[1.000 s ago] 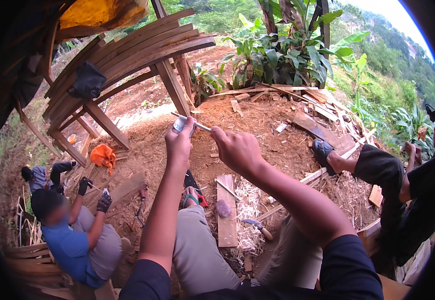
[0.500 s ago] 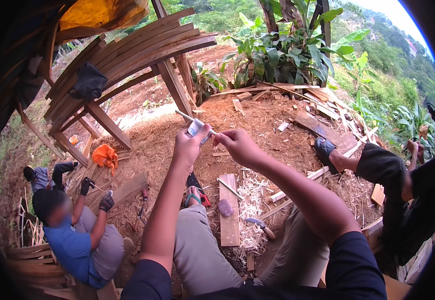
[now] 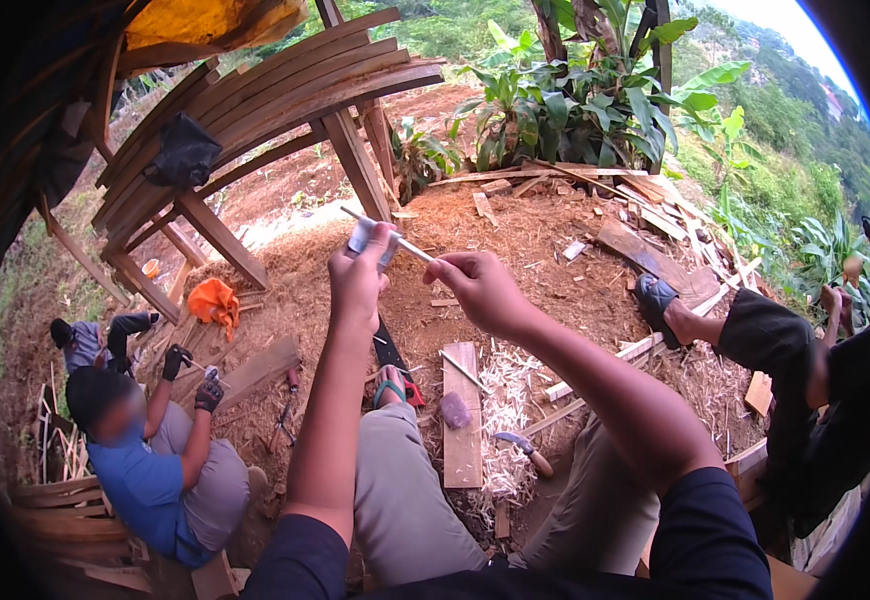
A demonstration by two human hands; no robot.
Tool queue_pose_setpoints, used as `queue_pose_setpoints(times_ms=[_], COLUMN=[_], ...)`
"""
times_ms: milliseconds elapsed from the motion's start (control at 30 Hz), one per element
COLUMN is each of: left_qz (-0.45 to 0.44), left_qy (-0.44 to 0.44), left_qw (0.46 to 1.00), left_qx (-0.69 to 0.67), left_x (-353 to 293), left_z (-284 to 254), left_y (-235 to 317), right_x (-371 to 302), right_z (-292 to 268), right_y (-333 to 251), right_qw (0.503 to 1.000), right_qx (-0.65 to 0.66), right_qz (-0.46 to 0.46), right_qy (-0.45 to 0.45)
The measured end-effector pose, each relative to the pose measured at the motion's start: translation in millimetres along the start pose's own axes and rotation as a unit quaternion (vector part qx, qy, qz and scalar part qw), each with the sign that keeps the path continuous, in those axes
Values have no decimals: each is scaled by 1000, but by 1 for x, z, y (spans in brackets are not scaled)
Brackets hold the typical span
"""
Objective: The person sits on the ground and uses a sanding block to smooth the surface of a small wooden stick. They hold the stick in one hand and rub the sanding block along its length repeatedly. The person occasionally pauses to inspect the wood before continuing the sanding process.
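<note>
A thin pale wooden stick [image 3: 412, 247] is held up in front of me, tilted with its far end to the left. My left hand [image 3: 357, 285] is closed round a folded whitish sheet [image 3: 363, 236], which looks like sandpaper and wraps the stick near its far end. My right hand [image 3: 485, 292] pinches the stick's near end between thumb and fingers. Below, between my legs, a wooden board [image 3: 462, 460] carries a purplish block [image 3: 455, 410] and another thin stick [image 3: 463, 369]. Beside it lies a curved knife [image 3: 527, 452] with a wooden handle.
Pale shavings [image 3: 508, 400] heap beside the board. At left sits a person in a blue shirt [image 3: 140, 485], wearing dark gloves; another person's leg [image 3: 755, 328] reaches in at right. A rack of planks [image 3: 285, 95] stands far left, an orange cloth [image 3: 215, 303] below it.
My left hand and the folded sheet have slid left along the stick, away from my right hand. More bare stick now shows between the hands. The view has shifted slightly.
</note>
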State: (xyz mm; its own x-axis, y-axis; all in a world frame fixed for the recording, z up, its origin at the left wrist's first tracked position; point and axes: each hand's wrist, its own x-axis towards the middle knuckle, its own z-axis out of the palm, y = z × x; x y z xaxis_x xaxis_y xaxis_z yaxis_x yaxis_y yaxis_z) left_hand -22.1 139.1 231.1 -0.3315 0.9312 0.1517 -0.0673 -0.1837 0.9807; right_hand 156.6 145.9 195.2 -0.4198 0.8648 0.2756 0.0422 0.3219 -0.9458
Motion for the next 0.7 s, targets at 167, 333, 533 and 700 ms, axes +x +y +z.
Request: queue_pose_setpoints(times_ms=[167,333,533,700], left_qz=[-2,8,20,5], left_qy=[13,-74,52,-82], left_qw=[1000,994,995,994], left_qx=[27,85,-83,72], left_x=[-3,-13,-2,-17], left_z=[-2,14,-8,8], left_y=[6,8,16,6], right_x=[-2,-6,-20,-8], right_z=[-2,1,13,1], right_y=[-12,-8,-23,-33], right_qw=[981,957,902,978], right_qx=[130,-202,-364,157], right_qz=[133,-158,-178,133], right_qy=[-50,134,148,-19])
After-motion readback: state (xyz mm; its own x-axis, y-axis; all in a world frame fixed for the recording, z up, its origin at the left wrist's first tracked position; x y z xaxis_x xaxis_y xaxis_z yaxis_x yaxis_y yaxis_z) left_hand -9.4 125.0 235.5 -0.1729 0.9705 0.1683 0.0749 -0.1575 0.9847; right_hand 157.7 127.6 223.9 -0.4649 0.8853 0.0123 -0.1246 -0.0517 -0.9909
